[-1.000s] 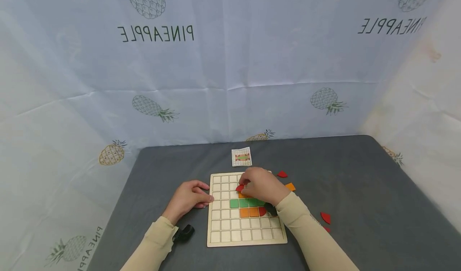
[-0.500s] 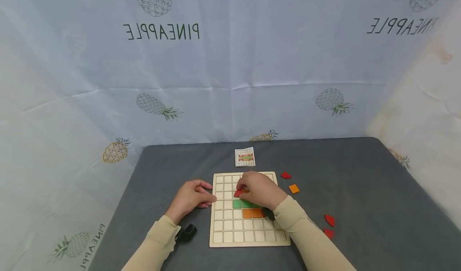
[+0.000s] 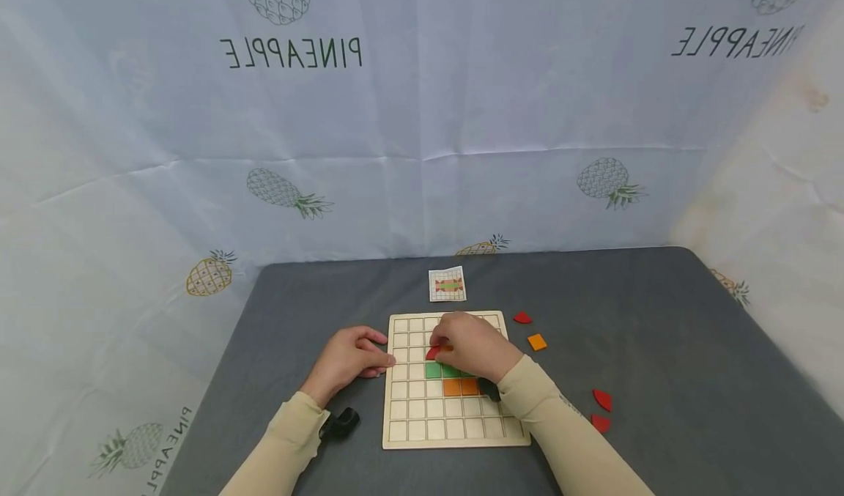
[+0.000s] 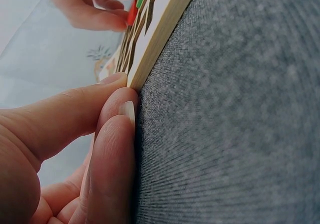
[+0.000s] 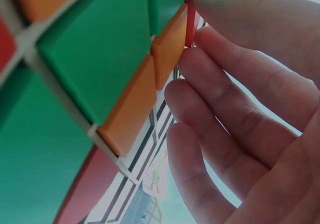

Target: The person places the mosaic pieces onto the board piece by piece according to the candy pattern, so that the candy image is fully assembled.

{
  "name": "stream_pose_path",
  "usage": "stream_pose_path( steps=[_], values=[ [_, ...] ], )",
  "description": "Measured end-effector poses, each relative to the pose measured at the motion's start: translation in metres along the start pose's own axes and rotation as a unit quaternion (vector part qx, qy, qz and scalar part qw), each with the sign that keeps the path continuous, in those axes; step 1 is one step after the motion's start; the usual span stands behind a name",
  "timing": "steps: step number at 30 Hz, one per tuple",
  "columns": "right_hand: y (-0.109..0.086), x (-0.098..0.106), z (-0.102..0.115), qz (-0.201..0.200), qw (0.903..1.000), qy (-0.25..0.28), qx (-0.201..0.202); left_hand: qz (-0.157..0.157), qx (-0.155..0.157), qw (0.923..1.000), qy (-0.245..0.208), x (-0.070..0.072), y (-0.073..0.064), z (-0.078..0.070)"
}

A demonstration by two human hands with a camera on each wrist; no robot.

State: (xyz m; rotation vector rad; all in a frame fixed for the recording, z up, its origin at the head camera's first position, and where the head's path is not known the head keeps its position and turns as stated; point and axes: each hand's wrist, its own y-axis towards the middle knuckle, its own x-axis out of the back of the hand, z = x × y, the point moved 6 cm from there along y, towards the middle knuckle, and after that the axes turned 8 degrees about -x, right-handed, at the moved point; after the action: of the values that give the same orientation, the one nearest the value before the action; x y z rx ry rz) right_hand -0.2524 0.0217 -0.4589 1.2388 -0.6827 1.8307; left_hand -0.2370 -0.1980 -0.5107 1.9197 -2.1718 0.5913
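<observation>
Taking the head view's board centre as our clock, we see the red piece (image 3: 431,353) between ten and eleven, on the grid. Our right hand (image 3: 476,343), reaching from its three o'clock side, pinches it between thumb and index finger — the other fingers lie bent and hold nothing. Just at the piece's six o'clock runs a row of green squares (image 3: 433,370); orange squares (image 3: 460,387) sit beyond, toward five. At about nine our left hand (image 3: 349,357) grips the edge of the wooden board (image 3: 455,437) with thumb and fingertip. Farther out, at twelve, lies a printed card (image 3: 448,284); toward one or two — a loose red piece (image 3: 522,318); at two, an orange square (image 3: 537,342); past three, two more red pieces (image 3: 602,400), all on the dark table (image 3: 659,320).
</observation>
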Motion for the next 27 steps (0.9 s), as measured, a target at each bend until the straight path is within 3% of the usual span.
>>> stream_pose_path(
  steps=[15, 27],
  values=[
    [0.000, -0.001, 0.003, 0.004, 0.9999, 0.010, 0.004, -0.005, 0.005, 1.0000, 0.000, 0.000, 0.001, -0.001],
    [-0.013, 0.011, -0.009, -0.013, 0.9998, 0.013, 0.003, -0.004, 0.002, 1.0000, -0.002, 0.000, 0.000, -0.001]
  ],
)
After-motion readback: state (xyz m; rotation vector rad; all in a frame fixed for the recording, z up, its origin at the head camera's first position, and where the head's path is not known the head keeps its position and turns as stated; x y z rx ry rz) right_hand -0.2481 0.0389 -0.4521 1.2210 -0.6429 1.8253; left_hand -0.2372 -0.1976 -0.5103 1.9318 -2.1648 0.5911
